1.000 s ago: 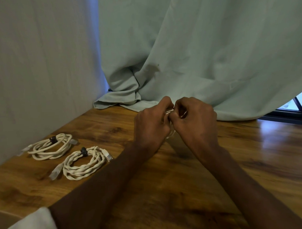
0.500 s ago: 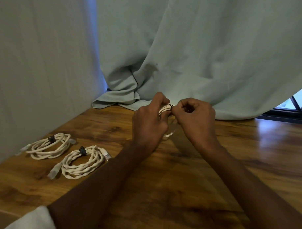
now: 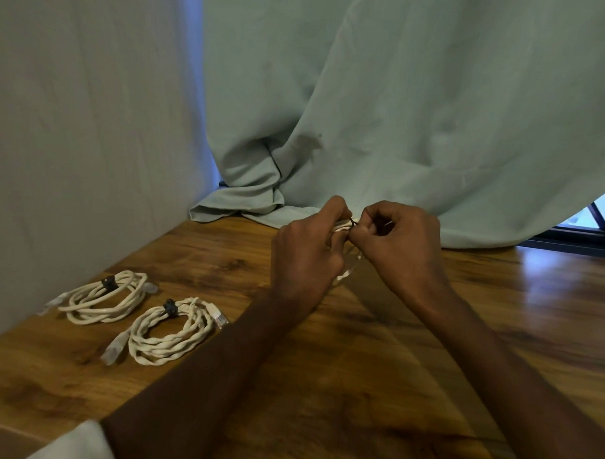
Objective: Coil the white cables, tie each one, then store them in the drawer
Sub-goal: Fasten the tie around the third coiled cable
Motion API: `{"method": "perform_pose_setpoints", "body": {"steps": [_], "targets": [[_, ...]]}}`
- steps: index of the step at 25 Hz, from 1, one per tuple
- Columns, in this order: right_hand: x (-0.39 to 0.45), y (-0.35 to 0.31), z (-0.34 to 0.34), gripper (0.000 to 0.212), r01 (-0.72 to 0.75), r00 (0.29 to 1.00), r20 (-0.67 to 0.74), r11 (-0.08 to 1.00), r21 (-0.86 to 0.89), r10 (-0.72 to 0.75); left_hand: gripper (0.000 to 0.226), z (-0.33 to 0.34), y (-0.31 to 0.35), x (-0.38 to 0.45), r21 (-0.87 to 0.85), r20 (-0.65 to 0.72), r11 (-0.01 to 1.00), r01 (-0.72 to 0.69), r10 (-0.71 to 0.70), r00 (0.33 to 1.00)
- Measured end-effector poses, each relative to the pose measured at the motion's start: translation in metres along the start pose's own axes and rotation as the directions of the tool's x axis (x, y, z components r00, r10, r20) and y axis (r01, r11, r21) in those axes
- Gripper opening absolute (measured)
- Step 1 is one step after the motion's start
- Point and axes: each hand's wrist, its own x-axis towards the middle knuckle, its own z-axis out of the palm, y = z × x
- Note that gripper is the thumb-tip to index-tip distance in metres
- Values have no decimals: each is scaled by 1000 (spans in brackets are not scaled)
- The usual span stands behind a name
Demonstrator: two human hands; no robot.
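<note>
Cables lay in two tied coils near the left edge of the wooden tabletop (image 3: 374, 386), close to the pale wall panel (image 3: 85, 136) that rose along that side. The leftmost coil (image 3: 103, 299) sat nearest the panel, bound by a dark tie (image 3: 109, 283) on its far side, with clear plugs sticking out at both ends. Just beside it, toward the near edge, lay the second coil (image 3: 172, 331), twisted in look, with its own dark tie (image 3: 169, 307) and a clear plug (image 3: 219, 317) pointing toward the middle of the tabletop.

Further right, above the middle of the tabletop and toward its far edge, the left hand (image 3: 305, 253) gripped a third white cable (image 3: 342, 227), its fingers curled round the bundle; most of that coil was hidden behind the hand, with only a bit of white showing at the top and another below the palm. The right hand (image 3: 401, 243) met it knuckle to knuckle, thumb and forefinger pinching a thin dark tie (image 3: 354, 223) at the top of the bundle, the other fingers curled in.

Behind both hands a pale green cloth (image 3: 401, 112) hung down and bunched on the far edge of the tabletop. At the far right corner a dark window frame (image 3: 575, 235) showed under the cloth.
</note>
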Motion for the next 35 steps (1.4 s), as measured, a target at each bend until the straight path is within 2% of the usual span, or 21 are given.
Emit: {"method": "perform_pose_setpoints", "body": {"steps": [5, 10, 14, 17, 22, 29, 35], "targets": [[1, 1, -1, 6, 177, 984, 17, 970, -167, -177, 22, 1, -3, 0, -13, 24, 1000, -8, 9, 1000], [1, 4, 1, 1, 241, 970, 12, 953, -182, -243, 14, -1, -4, 0, -74, 26, 997, 4, -2, 1000], [4, 6, 3, 6, 216, 976, 27, 969, -117, -215, 12, -1, -6, 2, -123, 18, 991, 55, -54, 998], [5, 6, 1, 13, 141, 990, 13, 989, -45, -140, 15, -2, -6, 3, -146, -3, 983, 107, -109, 994], [5, 8, 0, 11, 11, 999, -43, 998, 56, -9, 19, 0, -6, 2, -187, 17, 977, 103, -101, 995], [-2, 5, 9, 18, 174, 982, -65, 982, -78, -179, 23, 0, -4, 2, -237, 29, 961, 140, -137, 990], [1, 5, 6, 19, 106, 994, 8, 994, 2, -106, 36, 0, -6, 4, -187, 15, 966, 181, -181, 983]]}}
